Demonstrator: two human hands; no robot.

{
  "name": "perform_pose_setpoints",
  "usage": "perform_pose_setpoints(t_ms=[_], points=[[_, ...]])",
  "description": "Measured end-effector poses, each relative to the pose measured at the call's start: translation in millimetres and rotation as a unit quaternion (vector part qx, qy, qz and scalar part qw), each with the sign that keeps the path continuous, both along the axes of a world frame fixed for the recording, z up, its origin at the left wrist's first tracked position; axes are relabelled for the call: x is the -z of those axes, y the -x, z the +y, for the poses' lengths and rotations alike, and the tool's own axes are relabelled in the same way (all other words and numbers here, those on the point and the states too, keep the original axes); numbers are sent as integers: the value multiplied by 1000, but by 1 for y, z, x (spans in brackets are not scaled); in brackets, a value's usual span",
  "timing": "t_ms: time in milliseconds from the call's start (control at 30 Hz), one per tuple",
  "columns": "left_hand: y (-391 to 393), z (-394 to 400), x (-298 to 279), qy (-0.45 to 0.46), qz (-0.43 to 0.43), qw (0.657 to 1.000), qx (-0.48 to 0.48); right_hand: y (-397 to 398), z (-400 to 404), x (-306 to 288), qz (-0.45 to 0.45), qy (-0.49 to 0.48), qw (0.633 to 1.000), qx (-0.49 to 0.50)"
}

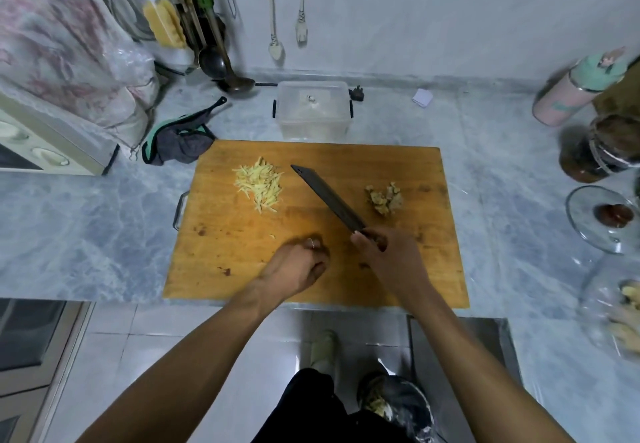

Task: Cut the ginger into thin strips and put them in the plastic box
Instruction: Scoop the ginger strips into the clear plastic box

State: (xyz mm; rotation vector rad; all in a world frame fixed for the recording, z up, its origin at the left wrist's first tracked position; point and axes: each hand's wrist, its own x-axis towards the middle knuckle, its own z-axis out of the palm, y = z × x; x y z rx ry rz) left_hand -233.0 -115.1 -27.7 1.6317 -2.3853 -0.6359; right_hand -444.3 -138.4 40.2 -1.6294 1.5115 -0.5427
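Observation:
A pile of thin yellow ginger strips [259, 183] lies on the left part of the wooden cutting board [242, 269]. A heap of brownish ginger peel scraps [384, 198] sits on the board's right side. My right hand [388, 255] grips the handle of a dark cleaver [327, 197], whose blade points up and left between the two piles. My left hand [301, 266] rests on the board near its front with fingers curled; motion blur hides whether it holds anything. One stray ginger strip [272, 236] lies just left of it. The clear plastic box [313, 110] stands behind the board.
A dark cloth with green trim [180, 141] lies at the board's back left corner. A ladle [228, 75] leans by the wall. On the right stand a pink bottle [568, 96], a dark jar [599, 152] and a glass lid [602, 217]. A bowl [616, 307] holds more ginger.

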Motion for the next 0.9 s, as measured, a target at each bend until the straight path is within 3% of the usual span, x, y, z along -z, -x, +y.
perform_pose_setpoints(t_ms=[100,200,333,400,533,633,767,900], points=[[-18,6,1,35,-28,991,-129,4,1,4,-3,7,1000,-7],[-45,11,-2,71,-2,959,-276,4,5,5,-7,5,1000,-16],[-68,-5,-13,3,20,915,-404,3,10,9,-6,-7,1000,-24],[-74,-21,-19,-53,11,906,-420,2,10,8,-2,-8,1000,-27],[-72,-29,-15,-46,200,863,-461,-1,11,5,-23,-18,999,-30],[-67,-14,-15,-37,257,831,-493,-2,14,2,-51,-31,998,-37],[-70,4,-23,-7,250,838,-486,-4,17,1,-32,-4,998,-51],[-90,-5,-34,26,214,864,-456,-6,15,-5,65,46,994,-81]])
